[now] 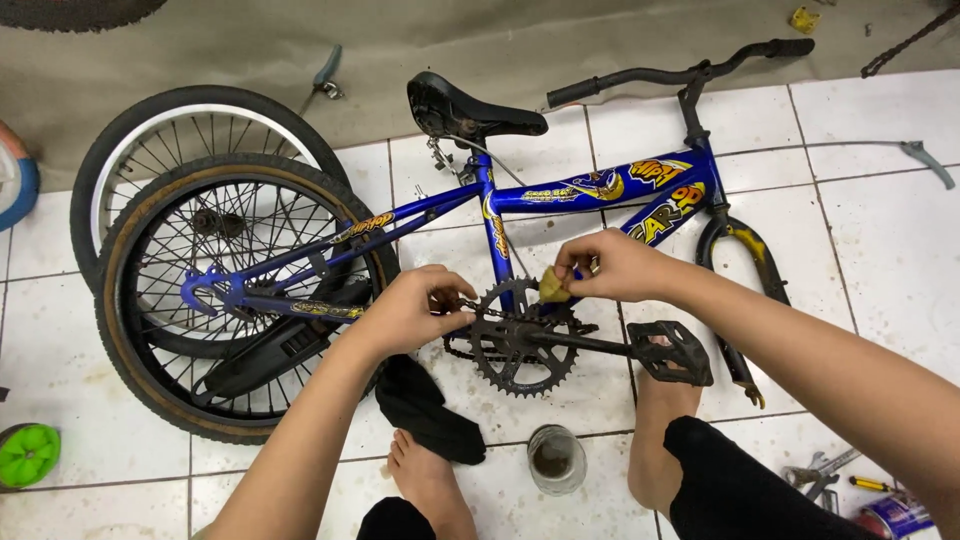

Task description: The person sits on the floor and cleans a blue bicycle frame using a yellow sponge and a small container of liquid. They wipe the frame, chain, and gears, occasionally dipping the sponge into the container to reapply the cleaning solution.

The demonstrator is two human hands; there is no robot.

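White tiles bear two wheels; left hand (pixel 415 308) pinches chain (pixel 470 308), right hand (pixel 610 265) grips rag (pixel 553 287).

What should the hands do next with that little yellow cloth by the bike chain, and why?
Probably slide the small yellow cloth along the dark metal chain. The right hand pinches the cloth right at the toothed black chainring, while the left hand holds the chain, so wiping along it looks like the likely next move.
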